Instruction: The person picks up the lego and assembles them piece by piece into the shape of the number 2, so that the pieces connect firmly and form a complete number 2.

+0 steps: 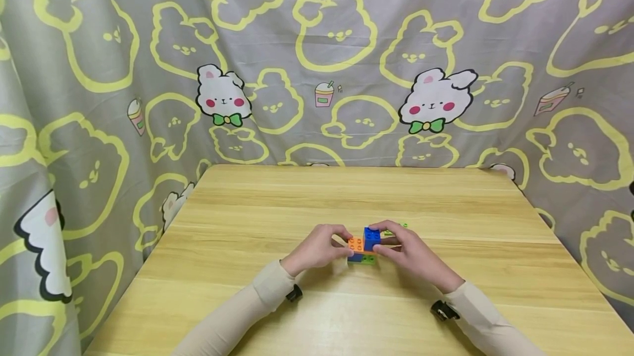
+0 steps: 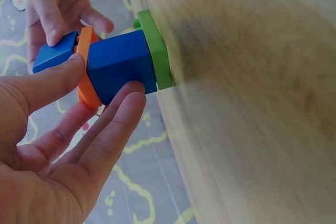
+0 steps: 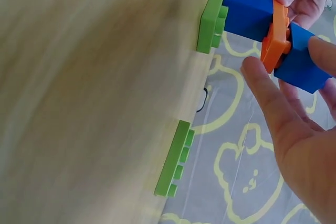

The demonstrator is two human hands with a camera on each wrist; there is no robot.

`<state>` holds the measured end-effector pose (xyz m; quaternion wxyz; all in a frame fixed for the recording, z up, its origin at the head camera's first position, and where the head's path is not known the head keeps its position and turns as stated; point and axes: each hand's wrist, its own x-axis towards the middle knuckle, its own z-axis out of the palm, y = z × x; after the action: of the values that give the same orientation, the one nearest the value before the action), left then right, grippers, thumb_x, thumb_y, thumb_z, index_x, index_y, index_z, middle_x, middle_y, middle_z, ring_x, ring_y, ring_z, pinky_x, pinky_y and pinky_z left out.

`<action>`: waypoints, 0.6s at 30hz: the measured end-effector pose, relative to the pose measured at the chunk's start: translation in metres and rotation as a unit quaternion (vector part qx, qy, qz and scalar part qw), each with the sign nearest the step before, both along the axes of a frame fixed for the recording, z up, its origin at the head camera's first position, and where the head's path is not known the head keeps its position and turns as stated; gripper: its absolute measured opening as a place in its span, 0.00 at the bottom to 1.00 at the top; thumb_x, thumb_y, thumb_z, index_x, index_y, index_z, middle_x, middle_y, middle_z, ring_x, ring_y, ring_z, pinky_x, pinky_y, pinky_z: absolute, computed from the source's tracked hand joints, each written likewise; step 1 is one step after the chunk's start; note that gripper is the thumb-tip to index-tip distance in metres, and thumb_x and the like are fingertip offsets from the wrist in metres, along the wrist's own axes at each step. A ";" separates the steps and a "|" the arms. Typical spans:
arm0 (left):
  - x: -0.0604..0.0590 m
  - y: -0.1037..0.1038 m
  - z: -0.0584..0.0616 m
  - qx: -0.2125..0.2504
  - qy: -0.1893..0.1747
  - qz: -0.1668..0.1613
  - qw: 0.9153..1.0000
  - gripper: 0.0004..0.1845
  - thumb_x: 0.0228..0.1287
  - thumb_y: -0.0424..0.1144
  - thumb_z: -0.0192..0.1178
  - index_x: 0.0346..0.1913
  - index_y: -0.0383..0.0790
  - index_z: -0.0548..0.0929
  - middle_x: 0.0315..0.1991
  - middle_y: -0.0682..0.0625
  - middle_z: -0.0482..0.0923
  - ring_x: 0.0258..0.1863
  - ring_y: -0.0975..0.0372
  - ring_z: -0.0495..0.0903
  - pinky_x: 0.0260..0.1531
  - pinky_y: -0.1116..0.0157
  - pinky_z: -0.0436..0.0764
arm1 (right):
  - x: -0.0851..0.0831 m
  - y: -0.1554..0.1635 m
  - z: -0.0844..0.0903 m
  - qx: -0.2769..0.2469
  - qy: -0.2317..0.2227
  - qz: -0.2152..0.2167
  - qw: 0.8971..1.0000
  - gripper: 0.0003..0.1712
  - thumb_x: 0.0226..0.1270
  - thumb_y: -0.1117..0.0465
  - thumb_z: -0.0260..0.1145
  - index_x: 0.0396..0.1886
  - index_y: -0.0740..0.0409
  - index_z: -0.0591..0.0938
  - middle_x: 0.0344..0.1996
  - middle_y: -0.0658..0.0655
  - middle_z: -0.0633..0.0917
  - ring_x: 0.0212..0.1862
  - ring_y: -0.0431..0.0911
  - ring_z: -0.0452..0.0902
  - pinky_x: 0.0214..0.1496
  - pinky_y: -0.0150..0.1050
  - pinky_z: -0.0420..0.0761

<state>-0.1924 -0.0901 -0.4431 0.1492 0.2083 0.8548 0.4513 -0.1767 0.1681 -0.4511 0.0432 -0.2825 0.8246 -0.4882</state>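
Observation:
A small stack of toy building bricks stands on the table: a green plate [image 3: 210, 19] at the bottom, a blue brick [image 2: 121, 64] over one end of it, then an orange plate [image 1: 355, 244]. My left hand [image 1: 317, 250] grips the stack from the left, its thumb on the orange plate and fingertips by the lower blue brick. With thumb and fingers my right hand [image 1: 408, 248] pinches a second blue brick [image 1: 372, 239] at the orange plate's right end. In the right wrist view it meets the orange studs; whether it is pressed fully down I cannot tell.
Another green plate [image 3: 173, 158] lies studs up on the wooden table [image 1: 277, 202], just behind my right hand. A patterned grey curtain [image 1: 277, 53] hangs around the table's back and sides.

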 end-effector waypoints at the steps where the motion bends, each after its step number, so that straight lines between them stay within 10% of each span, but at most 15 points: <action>1: 0.000 0.000 0.000 0.001 -0.001 0.001 1.000 0.10 0.64 0.35 0.72 0.47 0.42 0.86 0.50 0.47 0.85 0.40 0.62 0.89 0.36 0.68 0.85 | 0.000 0.000 0.000 0.003 0.000 0.000 1.000 0.22 0.75 0.59 0.66 0.65 0.49 0.75 0.61 0.67 0.80 0.55 0.63 0.85 0.51 0.41 0.86; 18: -0.003 -0.001 -0.002 -0.011 0.007 0.001 1.000 0.11 0.64 0.38 0.72 0.48 0.43 0.86 0.47 0.48 0.86 0.38 0.62 0.88 0.36 0.68 0.84 | 0.000 -0.001 -0.001 -0.013 0.011 -0.006 1.000 0.21 0.71 0.64 0.69 0.62 0.50 0.78 0.60 0.66 0.81 0.54 0.62 0.85 0.49 0.40 0.87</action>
<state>-0.1949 -0.0906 -0.4449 0.1455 0.2092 0.8610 0.4401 -0.1771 0.1671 -0.4518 0.0278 -0.2833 0.8203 -0.4961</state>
